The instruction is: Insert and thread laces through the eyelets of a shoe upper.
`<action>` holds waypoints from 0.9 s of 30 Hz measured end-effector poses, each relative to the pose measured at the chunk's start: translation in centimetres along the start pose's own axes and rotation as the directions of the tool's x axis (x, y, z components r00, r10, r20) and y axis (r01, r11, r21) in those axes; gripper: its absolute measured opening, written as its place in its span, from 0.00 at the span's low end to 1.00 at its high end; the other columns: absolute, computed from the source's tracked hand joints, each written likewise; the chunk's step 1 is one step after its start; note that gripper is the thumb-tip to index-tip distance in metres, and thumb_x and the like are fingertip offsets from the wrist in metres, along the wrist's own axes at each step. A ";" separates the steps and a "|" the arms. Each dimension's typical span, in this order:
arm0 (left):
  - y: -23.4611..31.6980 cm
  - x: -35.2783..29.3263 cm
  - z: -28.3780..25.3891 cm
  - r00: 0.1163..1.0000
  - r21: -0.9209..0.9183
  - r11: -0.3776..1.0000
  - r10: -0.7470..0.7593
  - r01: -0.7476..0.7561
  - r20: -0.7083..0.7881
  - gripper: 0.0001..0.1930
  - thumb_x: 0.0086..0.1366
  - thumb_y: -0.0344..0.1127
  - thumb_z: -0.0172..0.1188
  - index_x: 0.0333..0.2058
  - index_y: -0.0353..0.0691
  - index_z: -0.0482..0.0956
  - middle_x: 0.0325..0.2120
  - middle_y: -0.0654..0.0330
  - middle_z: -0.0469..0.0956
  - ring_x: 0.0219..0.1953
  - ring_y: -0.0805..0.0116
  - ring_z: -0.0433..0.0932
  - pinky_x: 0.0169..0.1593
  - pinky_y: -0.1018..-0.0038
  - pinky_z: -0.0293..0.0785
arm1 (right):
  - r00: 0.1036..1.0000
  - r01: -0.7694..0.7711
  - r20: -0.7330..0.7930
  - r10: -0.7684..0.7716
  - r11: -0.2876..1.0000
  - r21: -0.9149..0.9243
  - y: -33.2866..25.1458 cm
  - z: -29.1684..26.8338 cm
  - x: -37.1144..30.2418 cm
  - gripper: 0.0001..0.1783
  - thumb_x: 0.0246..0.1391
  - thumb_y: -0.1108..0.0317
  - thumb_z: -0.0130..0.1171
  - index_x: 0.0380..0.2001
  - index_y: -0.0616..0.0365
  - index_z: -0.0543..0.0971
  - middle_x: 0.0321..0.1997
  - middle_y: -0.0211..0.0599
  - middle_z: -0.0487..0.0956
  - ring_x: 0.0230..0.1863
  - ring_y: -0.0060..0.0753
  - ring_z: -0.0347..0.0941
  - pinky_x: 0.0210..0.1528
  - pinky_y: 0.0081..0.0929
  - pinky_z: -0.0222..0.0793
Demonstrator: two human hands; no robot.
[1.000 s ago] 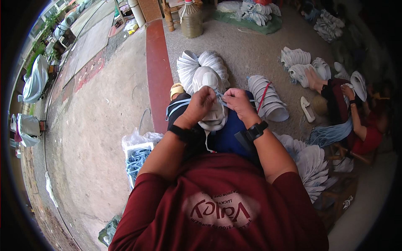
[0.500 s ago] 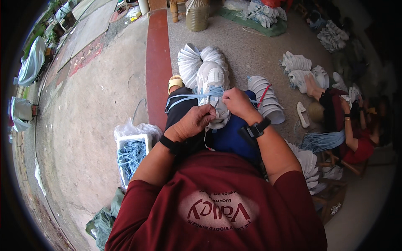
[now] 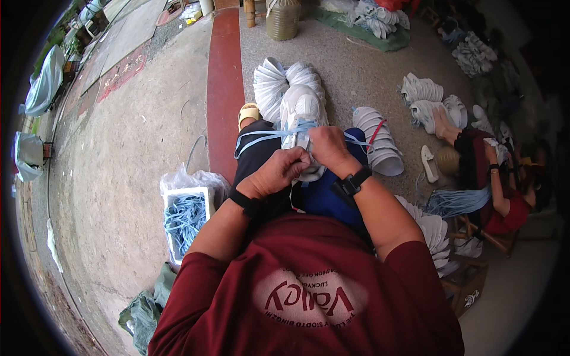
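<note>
Floor: pale, stained concrete on the left, darker and speckled on the right, with a dark red stripe running between the two.
Wearer: a person in a dark red shirt with a pale printed oval, seen from above, forearms reaching forward over the lap.
Co-worker: a person in red at the far right, bent over white shoe pieces, a bundle of blue laces hanging beside them.
Green sheet: spread on the floor at the top, a heap of white pieces on it.
White stacks: two fanned rows just beyond the lap.
White tray: on the floor to the left, filled with tangled blue laces, clear plastic bunched behind it.
Nested pieces: a white column lying to the right, with a red strip across it.
Shoe: white and grey, lying over the lap between the hands, toe pointing away from the wearer.
Right hand: fingers curled narrow over the shoe's right side; cannot tell what is gripped under them.
Left hand: lower, beside the shoe's left side, thumb close to the bent forefinger; cannot tell whether anything is pinched.
Blue lace: crosses the shoe, trailing out both sides.
</note>
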State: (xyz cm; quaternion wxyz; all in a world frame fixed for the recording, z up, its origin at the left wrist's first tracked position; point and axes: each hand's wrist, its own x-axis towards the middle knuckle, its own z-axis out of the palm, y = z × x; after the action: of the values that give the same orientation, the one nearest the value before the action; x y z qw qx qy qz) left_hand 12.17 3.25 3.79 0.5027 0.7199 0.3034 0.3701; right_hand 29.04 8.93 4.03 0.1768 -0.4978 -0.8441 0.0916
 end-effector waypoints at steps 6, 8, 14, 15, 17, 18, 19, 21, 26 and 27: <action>-0.2 0.2 0.0 0.996 -0.001 0.997 -0.083 0.083 0.020 0.02 0.61 0.26 0.52 0.29 0.36 0.71 0.22 0.66 0.68 0.24 0.77 0.66 0.30 0.80 0.67 | 0.987 0.091 -0.136 -0.087 0.996 0.025 0.1 0.7 -0.9 0.05 0.37 0.72 0.56 0.19 0.58 0.70 0.18 0.48 0.72 0.26 0.55 0.71 0.28 0.44 0.66; -0.3 0.2 0.0 0.998 0.203 0.979 0.044 -0.035 -0.039 0.01 0.58 0.25 0.55 0.28 0.35 0.72 0.23 0.63 0.70 0.25 0.72 0.70 0.32 0.78 0.68 | 0.979 0.110 -0.173 -0.109 0.994 -0.003 0.5 0.5 -1.2 0.05 0.37 0.73 0.56 0.19 0.58 0.70 0.19 0.48 0.71 0.26 0.54 0.71 0.29 0.44 0.66; -0.3 -0.1 -0.6 0.975 0.240 0.970 0.092 -0.041 -0.202 0.03 0.55 0.26 0.58 0.28 0.34 0.74 0.25 0.60 0.72 0.29 0.67 0.72 0.35 0.76 0.68 | 0.977 -0.010 -0.206 0.044 0.987 0.162 0.4 0.1 -1.8 0.03 0.35 0.77 0.53 0.19 0.60 0.70 0.23 0.47 0.70 0.32 0.50 0.69 0.32 0.40 0.65; -0.2 0.0 -0.5 0.976 0.240 0.970 0.092 -0.042 -0.198 0.03 0.55 0.26 0.58 0.28 0.34 0.74 0.25 0.60 0.72 0.29 0.67 0.72 0.35 0.76 0.68 | 0.971 0.020 -0.241 0.012 0.991 0.129 0.4 0.8 -1.4 0.03 0.35 0.77 0.54 0.19 0.60 0.70 0.24 0.46 0.70 0.34 0.50 0.68 0.34 0.39 0.64; -0.1 0.1 -0.5 0.979 0.235 0.972 0.027 0.022 -0.204 0.03 0.56 0.27 0.58 0.29 0.34 0.74 0.25 0.60 0.72 0.30 0.67 0.72 0.36 0.76 0.68 | 0.961 0.049 -0.274 -0.021 0.994 0.095 0.2 1.8 -1.0 0.03 0.36 0.76 0.54 0.19 0.60 0.70 0.24 0.45 0.70 0.36 0.49 0.68 0.36 0.39 0.63; 0.0 0.3 -0.5 0.979 0.236 0.972 0.027 0.022 -0.203 0.03 0.56 0.27 0.58 0.29 0.34 0.74 0.25 0.60 0.72 0.30 0.67 0.72 0.36 0.76 0.68 | 0.955 -0.001 -0.294 0.035 0.994 0.113 0.1 2.2 -0.9 0.03 0.36 0.76 0.54 0.19 0.60 0.71 0.26 0.45 0.70 0.37 0.48 0.67 0.37 0.39 0.62; 0.1 0.4 -0.4 0.970 0.235 0.969 -0.023 0.081 -0.241 0.03 0.56 0.26 0.58 0.29 0.33 0.74 0.25 0.59 0.72 0.30 0.68 0.72 0.36 0.76 0.68 | 0.946 -0.051 -0.312 0.090 0.990 0.133 0.1 2.5 -0.9 0.03 0.36 0.76 0.55 0.19 0.60 0.71 0.27 0.44 0.71 0.38 0.47 0.66 0.38 0.38 0.61; -0.4 0.1 -0.8 0.954 0.231 0.961 -0.081 0.151 -0.289 0.03 0.56 0.26 0.57 0.29 0.33 0.74 0.25 0.59 0.72 0.29 0.68 0.72 0.36 0.75 0.68 | 0.933 -0.048 -0.345 0.105 0.984 0.169 -0.2 1.7 -1.5 0.03 0.36 0.76 0.55 0.19 0.60 0.72 0.28 0.43 0.71 0.39 0.46 0.66 0.39 0.38 0.61; -1.6 1.8 -1.2 0.917 0.416 0.897 0.033 0.148 -0.397 0.03 0.54 0.26 0.57 0.28 0.33 0.76 0.26 0.55 0.76 0.29 0.63 0.75 0.35 0.73 0.70 | 0.887 -0.014 -0.442 0.132 0.966 0.259 -0.3 2.4 -1.9 0.02 0.36 0.76 0.57 0.18 0.58 0.76 0.29 0.41 0.72 0.42 0.43 0.66 0.42 0.36 0.61; -1.8 2.3 -1.2 0.924 0.492 0.860 0.067 0.138 -0.377 0.04 0.53 0.26 0.58 0.28 0.34 0.77 0.27 0.54 0.76 0.29 0.61 0.75 0.35 0.72 0.70 | 0.885 -0.016 -0.445 0.134 0.966 0.259 -0.1 2.8 -1.7 0.02 0.36 0.76 0.57 0.18 0.58 0.76 0.29 0.41 0.72 0.42 0.43 0.66 0.42 0.36 0.61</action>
State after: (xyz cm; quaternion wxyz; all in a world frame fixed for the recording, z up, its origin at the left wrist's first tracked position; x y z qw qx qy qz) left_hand 12.32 6.25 2.84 0.2328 0.7352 0.4954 0.3998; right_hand 28.62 7.42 1.18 0.4283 -0.5116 -0.7402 0.0829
